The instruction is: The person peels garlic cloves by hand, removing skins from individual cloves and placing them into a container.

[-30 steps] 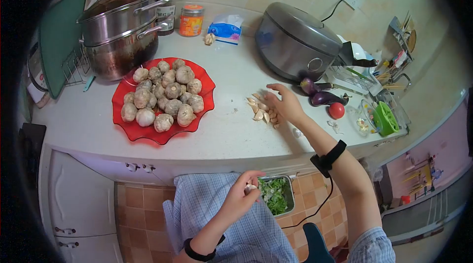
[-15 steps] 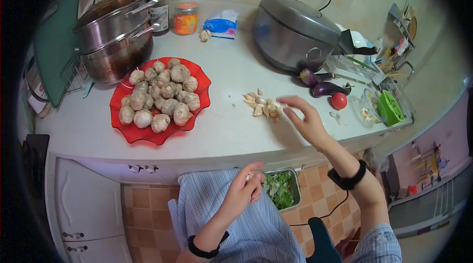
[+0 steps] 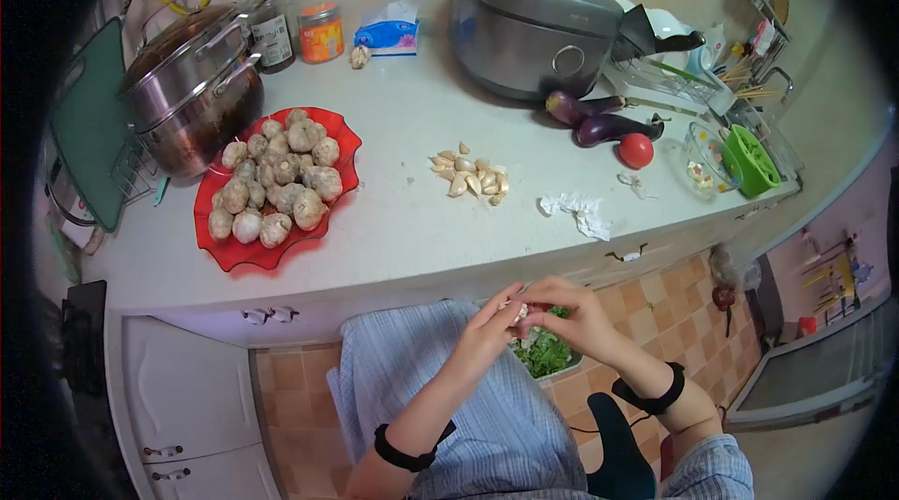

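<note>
Over my lap, my left hand is closed around a small pale piece of garlic, mostly covered by the fingers. My right hand meets it there, thumb and fingertips pinched on the same garlic. Beyond them on the counter lies a loose pile of garlic cloves. Right of the pile sits a crumpled white tissue with papery bits. Several whole garlic bulbs fill the wavy red plate on the left.
A rice cooker, eggplants, a tomato, a glass bowl and a green basket stand at the right. A steamer pot is back left. Below my hands, a tray of leafy greens is on the floor.
My right hand has left the clove pile and come down to the garlic in my left hand. The white tissue it covered now shows. The view has shifted slightly.
</note>
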Motion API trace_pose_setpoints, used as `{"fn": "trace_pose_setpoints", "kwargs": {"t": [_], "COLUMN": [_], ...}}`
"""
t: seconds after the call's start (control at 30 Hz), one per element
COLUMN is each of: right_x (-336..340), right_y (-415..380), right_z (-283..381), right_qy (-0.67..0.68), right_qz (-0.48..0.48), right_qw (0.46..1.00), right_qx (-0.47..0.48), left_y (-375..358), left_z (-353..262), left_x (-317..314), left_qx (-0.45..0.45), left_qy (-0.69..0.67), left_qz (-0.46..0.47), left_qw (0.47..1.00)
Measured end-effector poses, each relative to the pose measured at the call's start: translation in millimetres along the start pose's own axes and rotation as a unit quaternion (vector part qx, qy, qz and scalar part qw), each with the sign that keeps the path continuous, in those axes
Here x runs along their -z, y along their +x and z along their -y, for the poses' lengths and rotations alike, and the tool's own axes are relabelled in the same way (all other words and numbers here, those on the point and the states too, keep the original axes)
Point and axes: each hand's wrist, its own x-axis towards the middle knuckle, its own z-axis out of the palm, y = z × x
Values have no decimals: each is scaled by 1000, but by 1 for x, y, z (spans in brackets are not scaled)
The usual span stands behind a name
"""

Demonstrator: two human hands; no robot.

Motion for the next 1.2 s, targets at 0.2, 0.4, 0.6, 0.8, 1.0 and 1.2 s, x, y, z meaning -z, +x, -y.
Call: {"fn": "trace_pose_setpoints", "kwargs": {"t": [0.2,0.4,0.6,0.8,1.0,1.2], "right_x": [7,19,20,19,6,24], "right_y": [-7,-13,-10,-7,-7,-4], "right_z": [-10,-16,-16,-19,-42,-26], "right_qy": [95,17,-112,14,170,468], "right_qz": [-44,-82,3,74,16,-16], "right_qw": [994,996,990,997,984,863], "right_qx": [-36,34,88,33,48,-191], "left_y": [5,5,9,10,10,7], "left_z": [9,10,6,7,2,-3], "left_x": [-4,-9,-12,-3,-5,6], "left_qx": [-12,-34,36,78,50,37], "left_qy": [8,78,-26,-57,28,42], "left_qz": [18,25,37,50,92,38], "left_qw": [1000,996,998,994,994,998]}}
